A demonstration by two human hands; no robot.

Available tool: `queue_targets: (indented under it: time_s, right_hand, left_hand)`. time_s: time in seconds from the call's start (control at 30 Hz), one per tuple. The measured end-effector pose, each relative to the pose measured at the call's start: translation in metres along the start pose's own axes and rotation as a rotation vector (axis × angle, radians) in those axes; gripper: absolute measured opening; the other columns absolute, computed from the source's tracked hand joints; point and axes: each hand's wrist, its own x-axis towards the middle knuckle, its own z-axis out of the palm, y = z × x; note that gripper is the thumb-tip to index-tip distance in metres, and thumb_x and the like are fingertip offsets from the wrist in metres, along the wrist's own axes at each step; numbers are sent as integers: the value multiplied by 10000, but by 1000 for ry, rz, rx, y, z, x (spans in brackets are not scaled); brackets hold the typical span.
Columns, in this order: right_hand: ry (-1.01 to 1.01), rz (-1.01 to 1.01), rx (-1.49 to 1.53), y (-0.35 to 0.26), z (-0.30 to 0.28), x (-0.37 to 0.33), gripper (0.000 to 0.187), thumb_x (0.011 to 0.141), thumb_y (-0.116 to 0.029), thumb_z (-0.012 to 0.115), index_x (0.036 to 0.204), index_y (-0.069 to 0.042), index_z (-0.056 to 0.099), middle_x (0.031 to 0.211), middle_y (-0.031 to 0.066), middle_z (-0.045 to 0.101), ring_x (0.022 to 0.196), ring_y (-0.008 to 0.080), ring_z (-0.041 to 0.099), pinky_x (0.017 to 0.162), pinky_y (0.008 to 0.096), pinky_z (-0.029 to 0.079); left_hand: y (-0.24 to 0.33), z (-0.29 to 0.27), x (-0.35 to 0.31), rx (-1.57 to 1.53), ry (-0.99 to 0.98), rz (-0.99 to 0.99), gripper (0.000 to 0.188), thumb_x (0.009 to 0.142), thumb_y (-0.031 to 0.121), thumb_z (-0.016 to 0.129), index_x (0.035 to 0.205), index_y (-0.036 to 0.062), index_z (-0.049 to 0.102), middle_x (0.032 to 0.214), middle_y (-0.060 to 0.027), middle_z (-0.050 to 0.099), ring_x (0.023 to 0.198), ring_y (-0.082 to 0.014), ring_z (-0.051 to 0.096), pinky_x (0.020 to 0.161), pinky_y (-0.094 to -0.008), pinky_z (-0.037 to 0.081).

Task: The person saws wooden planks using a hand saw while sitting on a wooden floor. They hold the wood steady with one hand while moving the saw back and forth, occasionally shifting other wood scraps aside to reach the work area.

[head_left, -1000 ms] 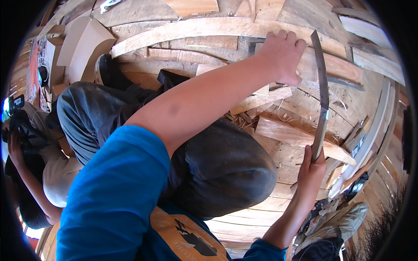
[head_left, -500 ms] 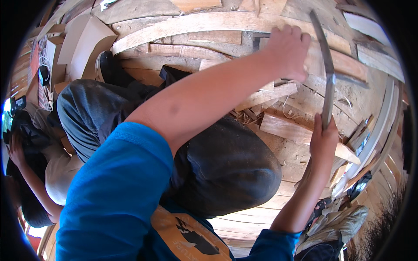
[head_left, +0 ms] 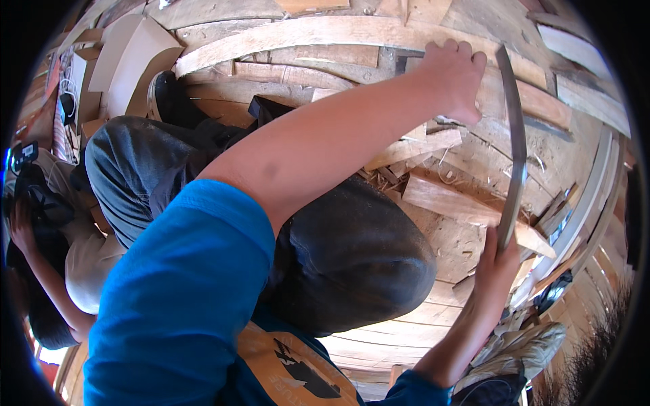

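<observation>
My left hand (head_left: 452, 81) reaches across my body to the upper right. Its fingers are bent over the edge of a long pale wooden plank (head_left: 305, 34), and the underside of the grip is hidden. My right hand (head_left: 497, 264) is closed around the lower end of a machete (head_left: 516, 135), whose handle the fingers cover. The long, narrow, slightly curved blade points up and away, just right of my left hand and apart from it.
Wooden offcuts (head_left: 450, 196) and shavings lie on the board floor beside my bent knee (head_left: 359, 257). An open cardboard box (head_left: 132, 64) stands at the far left, with another person's arm (head_left: 51, 277) below it. Crumpled cloth (head_left: 528, 348) lies lower right.
My right hand has come down and nearer to me, and the machete's tip has dropped and shifted slightly right. My left hand stays almost in place on the plank.
</observation>
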Motion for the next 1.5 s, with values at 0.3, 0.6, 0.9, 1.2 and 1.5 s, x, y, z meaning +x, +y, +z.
queue_targets:
  time_s: [0.3,0.6,0.9,1.2,1.5]
  right_hand:
    - [-66,-6,-65,3,-5,16,246,956,-194,565,994,48,588,653,183,528,546,264,491,533,366,408]
    - [-89,-12,-89,-12,1,43,291,963,-236,552,1034,44,581,734,247,581,621,384,530,577,412,429]
    - [-45,-35,-39,10,2,23,222,961,-177,569,1019,37,585,666,130,521,568,181,457,535,334,410]
    - [-67,4,-42,13,-9,5,269,958,-167,558,1142,27,584,699,167,563,597,228,530,572,357,437]
    - [-16,-12,48,36,-2,-7,224,965,-191,562,1018,24,590,740,198,595,576,270,517,556,363,427]
  left_hand:
    - [-3,0,7,-67,-12,10,756,663,440,710,1242,7,487,1218,-169,535,1172,-297,491,930,-480,425]
    - [-6,-3,5,-102,-23,-42,770,658,443,710,1246,-2,486,1211,-171,540,1158,-303,498,917,-474,421]
    - [-3,-3,6,-41,-44,-23,791,683,451,716,1282,1,463,1221,-184,529,1185,-305,486,964,-489,401]
    - [-8,-3,5,35,-8,83,765,684,452,704,1262,2,484,1240,-184,528,1184,-313,481,963,-492,382]
    - [-4,-5,7,-5,-41,49,804,660,458,712,1273,-5,478,1230,-176,528,1178,-313,477,975,-496,363]
